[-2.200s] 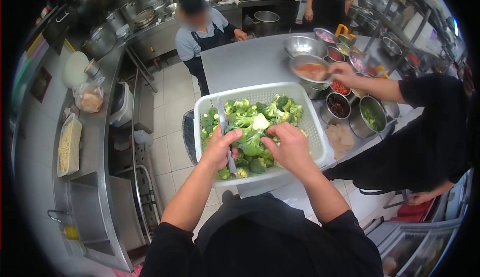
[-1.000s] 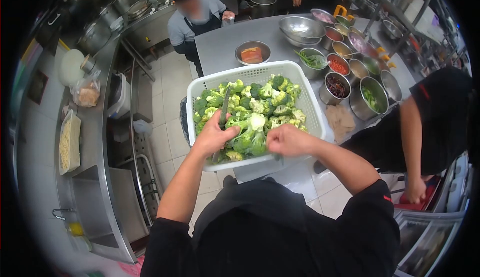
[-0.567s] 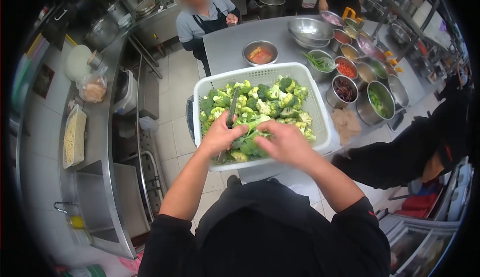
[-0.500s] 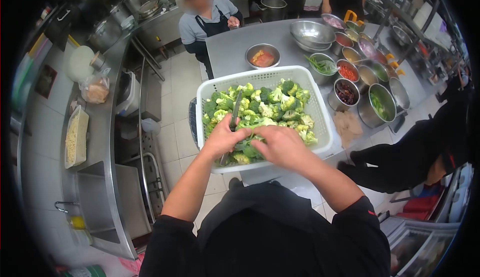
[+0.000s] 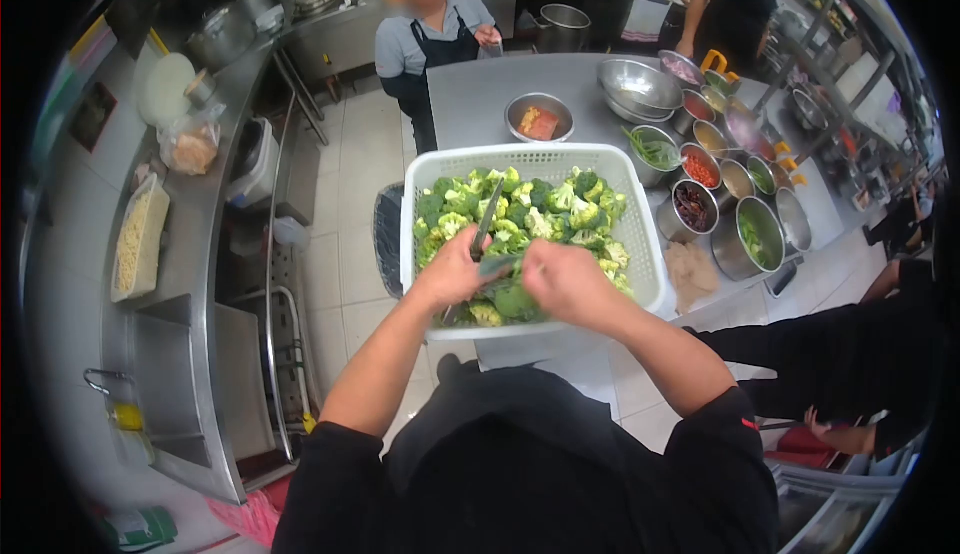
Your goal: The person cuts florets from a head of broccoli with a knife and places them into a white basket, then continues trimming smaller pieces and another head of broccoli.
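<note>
A white perforated basket [image 5: 648, 254] full of cut broccoli florets [image 5: 545, 224] stands in front of me on the table's near end. My left hand [image 5: 450, 272] is closed around a knife [image 5: 488, 216], whose narrow grey length points up and away over the florets. Close beside it, my right hand [image 5: 572, 282] is pinched on a broccoli piece [image 5: 515, 299] with green leaf and stem, blurred by motion. Both hands are over the basket's near half. The fingers partly hide how the piece is gripped.
A steel bowl with orange-red food [image 5: 540, 124] sits behind the basket. Several steel pots and bowls [image 5: 690, 204] crowd the table's right. One co-worker [image 5: 440, 39] stands beyond the table, another [image 5: 735, 4] at far right. A dark-clothed person [image 5: 830, 354] is close on my right. A sink [image 5: 170, 354] lies left.
My right hand has closed and drawn slightly right with the broccoli piece. The left hand keeps the knife. The view has shifted a little, and the co-worker at far right shows more.
</note>
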Available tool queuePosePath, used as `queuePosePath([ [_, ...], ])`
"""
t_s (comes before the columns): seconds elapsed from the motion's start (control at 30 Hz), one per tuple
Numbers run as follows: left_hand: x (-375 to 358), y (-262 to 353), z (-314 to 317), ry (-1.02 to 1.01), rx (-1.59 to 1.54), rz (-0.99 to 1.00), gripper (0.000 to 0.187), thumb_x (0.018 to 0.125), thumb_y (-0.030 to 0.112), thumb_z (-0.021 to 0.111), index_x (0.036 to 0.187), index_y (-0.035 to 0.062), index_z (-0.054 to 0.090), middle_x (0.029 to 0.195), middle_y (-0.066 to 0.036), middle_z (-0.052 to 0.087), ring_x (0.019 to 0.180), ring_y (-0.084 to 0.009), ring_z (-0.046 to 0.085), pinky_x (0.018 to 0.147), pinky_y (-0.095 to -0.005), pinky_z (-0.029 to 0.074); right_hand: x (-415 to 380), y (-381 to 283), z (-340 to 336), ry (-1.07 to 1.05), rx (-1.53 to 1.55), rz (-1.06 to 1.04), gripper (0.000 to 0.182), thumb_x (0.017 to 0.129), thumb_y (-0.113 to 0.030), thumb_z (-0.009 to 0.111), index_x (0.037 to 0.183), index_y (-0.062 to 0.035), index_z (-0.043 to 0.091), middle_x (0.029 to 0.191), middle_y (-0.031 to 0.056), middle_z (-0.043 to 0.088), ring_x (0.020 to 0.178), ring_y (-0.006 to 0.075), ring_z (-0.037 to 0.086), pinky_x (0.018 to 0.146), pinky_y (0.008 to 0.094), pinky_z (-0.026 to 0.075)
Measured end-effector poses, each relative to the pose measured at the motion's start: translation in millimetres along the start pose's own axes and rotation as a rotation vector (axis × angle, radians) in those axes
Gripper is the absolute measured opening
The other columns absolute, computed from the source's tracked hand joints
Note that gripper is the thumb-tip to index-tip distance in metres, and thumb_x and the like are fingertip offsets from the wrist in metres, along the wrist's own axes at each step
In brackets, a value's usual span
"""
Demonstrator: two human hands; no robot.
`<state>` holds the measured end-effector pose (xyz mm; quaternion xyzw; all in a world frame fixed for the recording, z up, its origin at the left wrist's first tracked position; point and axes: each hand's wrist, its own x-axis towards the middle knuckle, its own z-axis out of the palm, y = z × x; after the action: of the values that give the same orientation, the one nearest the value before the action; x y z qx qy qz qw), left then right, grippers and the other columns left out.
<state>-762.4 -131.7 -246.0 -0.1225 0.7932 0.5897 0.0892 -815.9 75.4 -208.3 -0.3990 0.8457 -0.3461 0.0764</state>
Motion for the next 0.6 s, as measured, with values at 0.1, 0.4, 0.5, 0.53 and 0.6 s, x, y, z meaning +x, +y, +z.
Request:
queuePosePath([
  [0.1, 0.8, -4.3, -1.7, -0.012, -0.003, -0.016, 0.055, 0.080, 0.036, 0.077, 0.113, -0.0006, 0.052, 0.083, -0.008, 0.060, 0.061, -0.0138, 0.055, 0.054, -0.0301, 0.047, -3.0, 15.1, -5.0, 0.188, 0.353, 0.155, 0.023, 0.099, -0.022, 0.053, 0.090, -0.0010, 0.055, 0.072, 0.0189, 0.062, 0.070, 0.0332, 0.064, 0.068, 0.0414, 0.049],
  [0.4, 0.6, 6.0, -5.0, -0.094, -0.170, -0.097, 0.045, 0.087, 0.042, 0.070, 0.106, 0.0062, 0.051, 0.070, -0.002, 0.053, 0.054, -0.0112, 0.052, 0.047, -0.0268, 0.043, -1.7, -13.1, -19.6, -0.027, -0.199, -0.259, 0.013, 0.088, -0.013, 0.062, 0.097, -0.0044, 0.057, 0.090, 0.0153, 0.058, 0.082, 0.0336, 0.065, 0.069, 0.0463, 0.051],
  [0.5, -0.8, 9.5, -5.2, -0.097, -0.138, -0.079, 0.041, 0.091, 0.042, 0.067, 0.106, 0.0074, 0.051, 0.069, -0.002, 0.053, 0.052, -0.0108, 0.051, 0.046, -0.0258, 0.042, 10.4, -19.7, -22.4, -0.239, -0.481, -0.380, 0.015, 0.082, -0.010, 0.062, 0.095, -0.0043, 0.062, 0.093, 0.0134, 0.059, 0.083, 0.0313, 0.067, 0.071, 0.0447, 0.054],
  [0.53, -1.2, 9.3, -4.8, -0.091, -0.140, -0.073, 0.039, 0.092, 0.041, 0.065, 0.107, 0.0078, 0.052, 0.068, -0.002, 0.053, 0.052, -0.0105, 0.051, 0.046, -0.0258, 0.042, 14.5, -22.0, -24.6, -0.275, -0.509, -0.395, 0.014, 0.081, -0.010, 0.062, 0.094, -0.0042, 0.063, 0.094, 0.0136, 0.060, 0.082, 0.0310, 0.067, 0.070, 0.0441, 0.055],
  [0.6, -1.8, 8.0, -4.4, -0.091, -0.137, -0.068, 0.036, 0.094, 0.039, 0.063, 0.107, 0.0081, 0.053, 0.068, -0.002, 0.053, 0.052, -0.0102, 0.051, 0.046, -0.0256, 0.041, 21.8, -26.0, -27.4, -0.350, -0.564, -0.425, 0.012, 0.080, -0.009, 0.062, 0.091, -0.0042, 0.066, 0.094, 0.0139, 0.062, 0.081, 0.0305, 0.069, 0.070, 0.0430, 0.056],
])
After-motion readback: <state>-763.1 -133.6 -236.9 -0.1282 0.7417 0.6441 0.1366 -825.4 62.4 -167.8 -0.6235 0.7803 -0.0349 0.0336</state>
